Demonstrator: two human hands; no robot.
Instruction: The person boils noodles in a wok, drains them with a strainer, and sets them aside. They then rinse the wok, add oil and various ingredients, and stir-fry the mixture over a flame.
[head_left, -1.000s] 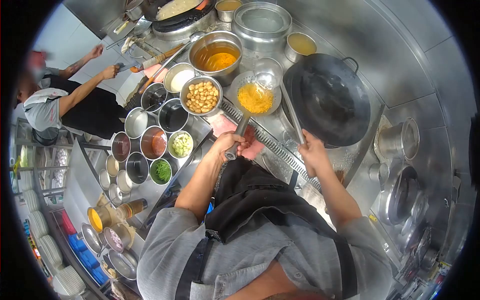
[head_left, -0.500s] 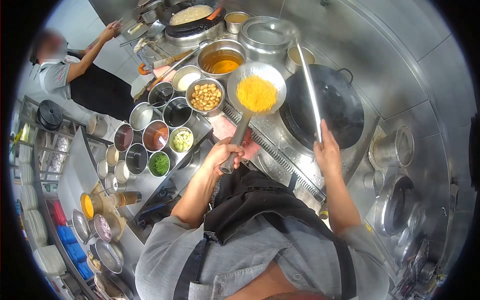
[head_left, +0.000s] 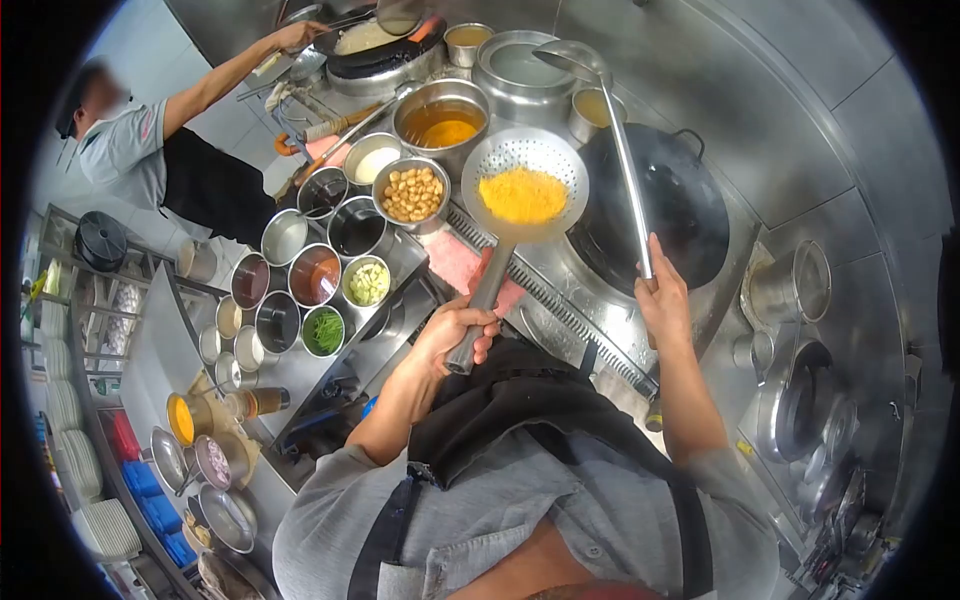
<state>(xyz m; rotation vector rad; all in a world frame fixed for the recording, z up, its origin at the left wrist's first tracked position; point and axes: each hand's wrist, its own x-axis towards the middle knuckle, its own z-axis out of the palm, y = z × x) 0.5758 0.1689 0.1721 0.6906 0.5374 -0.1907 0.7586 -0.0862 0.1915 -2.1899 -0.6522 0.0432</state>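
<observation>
My left hand is wrapped round the grey handle of a perforated strainer, which carries a heap of yellow-orange shreds. My right hand grips the long handle of a metal ladle. The ladle's bowl is up near a lidded steel pot, and its shaft crosses the left part of a dark wok. Left of the strainer are a pot of amber liquid and a pot of light brown pieces.
Metal tubs of green cuttings, pale cubes and sauces stand at the left. A co-worker reaches over another wok at the upper left. A steel pot stands at the right.
The strainer has moved slightly right, and its yellow shreds are bunched lower. The ladle has shifted, and its bowl now shows clearly. The co-worker's arm has stretched out over the other wok.
</observation>
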